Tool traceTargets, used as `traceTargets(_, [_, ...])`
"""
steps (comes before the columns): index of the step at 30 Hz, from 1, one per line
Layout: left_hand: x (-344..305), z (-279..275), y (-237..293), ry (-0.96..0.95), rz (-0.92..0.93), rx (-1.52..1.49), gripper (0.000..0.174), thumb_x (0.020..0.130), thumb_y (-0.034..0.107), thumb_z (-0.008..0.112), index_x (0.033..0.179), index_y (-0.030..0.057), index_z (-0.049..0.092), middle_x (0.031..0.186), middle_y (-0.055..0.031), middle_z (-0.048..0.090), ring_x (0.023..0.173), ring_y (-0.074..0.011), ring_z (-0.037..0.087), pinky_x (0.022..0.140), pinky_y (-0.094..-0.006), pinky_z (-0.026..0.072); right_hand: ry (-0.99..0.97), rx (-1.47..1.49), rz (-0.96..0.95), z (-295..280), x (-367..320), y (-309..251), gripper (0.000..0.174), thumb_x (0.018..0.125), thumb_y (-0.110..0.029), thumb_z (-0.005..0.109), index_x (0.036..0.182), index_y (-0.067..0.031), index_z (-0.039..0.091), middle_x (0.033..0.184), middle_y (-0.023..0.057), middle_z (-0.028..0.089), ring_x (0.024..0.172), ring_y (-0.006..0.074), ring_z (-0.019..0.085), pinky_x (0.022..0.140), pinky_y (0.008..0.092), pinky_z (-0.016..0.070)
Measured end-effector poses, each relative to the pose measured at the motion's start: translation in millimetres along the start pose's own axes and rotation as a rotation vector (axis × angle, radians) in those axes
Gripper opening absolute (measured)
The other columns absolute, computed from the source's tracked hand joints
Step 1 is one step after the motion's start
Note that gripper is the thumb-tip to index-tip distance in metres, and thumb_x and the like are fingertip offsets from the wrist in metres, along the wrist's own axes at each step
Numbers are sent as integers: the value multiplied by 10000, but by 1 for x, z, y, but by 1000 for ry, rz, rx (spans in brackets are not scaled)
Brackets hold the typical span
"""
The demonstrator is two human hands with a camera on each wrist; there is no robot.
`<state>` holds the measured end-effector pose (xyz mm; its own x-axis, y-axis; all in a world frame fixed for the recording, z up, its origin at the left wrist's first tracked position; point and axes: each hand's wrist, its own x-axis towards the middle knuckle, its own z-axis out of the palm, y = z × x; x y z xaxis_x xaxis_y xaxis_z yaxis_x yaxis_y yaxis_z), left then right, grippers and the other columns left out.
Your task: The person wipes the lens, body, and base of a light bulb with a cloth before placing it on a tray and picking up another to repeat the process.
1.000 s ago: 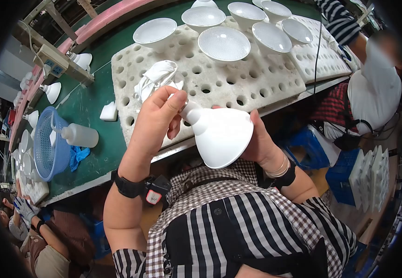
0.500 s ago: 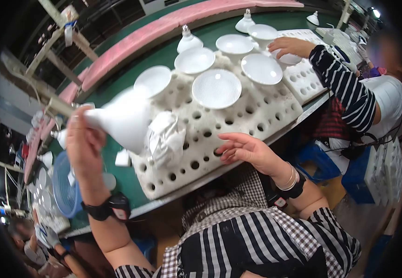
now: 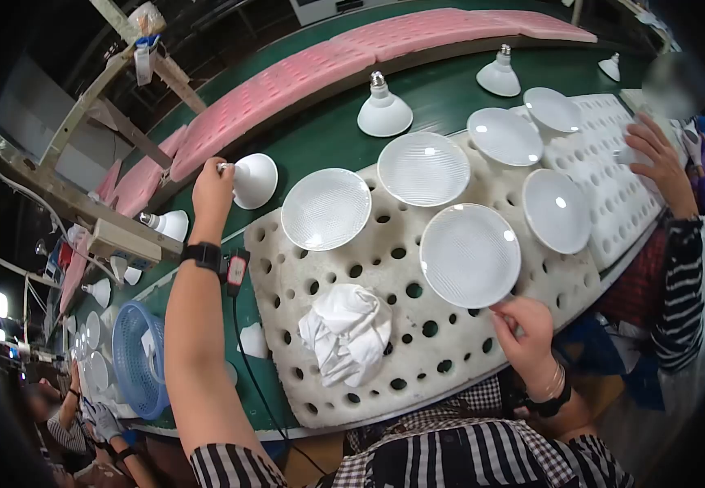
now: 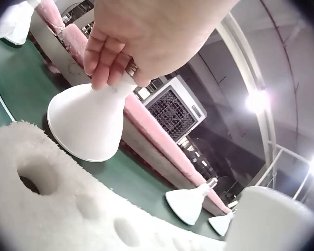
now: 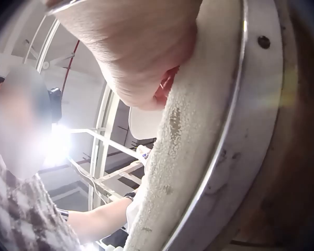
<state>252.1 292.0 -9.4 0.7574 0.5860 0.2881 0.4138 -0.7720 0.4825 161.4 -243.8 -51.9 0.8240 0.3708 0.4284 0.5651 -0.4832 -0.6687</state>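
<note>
My left hand (image 3: 213,199) pinches a white cone-shaped lamp bulb (image 3: 256,180) by its screw base, just past the foam board's far left corner. In the left wrist view this bulb (image 4: 86,123) stands face-down over the green surface. Bent fingers of my right hand (image 3: 527,337) meet the near rim of another bulb (image 3: 470,256), set face-up in the holed foam board (image 3: 340,264); I cannot tell whether they grip it. The right wrist view has this hand (image 5: 138,49) low over the board's edge, its fingertips mostly hidden.
A crumpled white cloth (image 3: 348,333) lies on the foam board, near several face-up bulbs. Further bulbs (image 3: 385,110) stand face-down along the green surface (image 3: 320,130), before a pink foam strip (image 3: 287,77). A blue basket (image 3: 137,358) is at left. Another person's hand (image 3: 661,167) reaches in at right.
Both hands held the bulb at first; the right let go. The left hand has carried it leftward and forward to the green surface. My right hand has moved to another bulb's rim. The view has shifted.
</note>
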Motion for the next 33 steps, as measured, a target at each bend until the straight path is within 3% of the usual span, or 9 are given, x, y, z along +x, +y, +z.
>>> traceTargets(5, [25, 19, -14, 8, 11, 134, 392, 923, 303, 606, 1234, 65, 602, 1064, -198, 700, 994, -349, 674, 865, -414, 511, -42, -58, -48, 4, 0, 1, 185, 692, 17, 719, 869, -27, 690, 753, 64, 629, 565, 219, 536, 548, 340, 412])
traceTargets(7, [20, 12, -3, 96, 47, 103, 432, 929, 338, 612, 1266, 70, 587, 1044, -173, 715, 956, -326, 693, 863, -407, 513, -46, -42, -67, 5, 0, 4, 185, 690, 19, 719, 866, -22, 683, 790, 71, 644, 584, 227, 546, 557, 341, 417])
traceTargets(11, [-36, -36, 80, -447, 98, -505, 663, 882, 418, 682, 1414, 78, 478, 1250, -134, 610, 1135, -205, 598, 922, -352, 497, -21, -37, -119, 9, 1, 3, 176, 704, 27, 704, 873, -14, 672, 823, 101, 652, 629, 252, 560, 580, 352, 426])
traceTargets(13, [-74, -53, 115, -715, 274, -364, 801, 826, 491, 717, 1457, 89, 431, 1435, -179, 464, 1344, -279, 444, 1058, -399, 423, -13, -31, -161, 10, 0, 1, 173, 711, 29, 699, 877, -13, 671, 813, 106, 645, 634, 256, 558, 583, 358, 425])
traceTargets(15, [-95, -45, 129, -745, 473, -120, 924, 732, 529, 773, 1472, 107, 414, 1483, -220, 406, 1383, -359, 397, 1099, -450, 389, 4, -73, -141, 10, -4, 0, 167, 725, 32, 692, 885, -9, 671, 793, 105, 628, 636, 258, 552, 576, 359, 416])
traceTargets(21, [-128, -10, 155, -515, 491, 246, 991, 634, 572, 811, 1452, 142, 454, 1459, -264, 414, 1345, -454, 396, 1110, -507, 359, 46, -55, -177, 12, -6, -4, 153, 740, 40, 685, 886, -4, 670, 763, 110, 598, 639, 262, 538, 568, 353, 407])
traceTargets(27, [-146, -21, 146, -256, 483, 120, 824, 648, 476, 766, 1368, 136, 555, 1428, -268, 450, 1286, -456, 435, 1083, -496, 379, 67, -95, -201, 13, -10, -2, 130, 754, 21, 695, 878, -13, 675, 748, 97, 582, 631, 262, 530, 565, 361, 407])
traceTargets(29, [-150, -37, 139, 100, 526, 14, 789, 649, 436, 745, 1357, 136, 567, 1424, -262, 457, 1281, -451, 440, 1089, -479, 374, 62, -107, -214, 14, -13, -2, 131, 755, 15, 698, 881, -15, 678, 746, 95, 581, 629, 259, 528, 565, 361, 407])
traceTargets(33, [-204, -106, 137, 51, 529, -168, 800, 657, 394, 758, 1374, 107, 549, 1451, -251, 442, 1338, -411, 420, 1115, -459, 350, -2, -64, -142, 11, -17, -6, 192, 752, -30, 731, 938, -13, 687, 766, 83, 597, 637, 232, 539, 586, 335, 429])
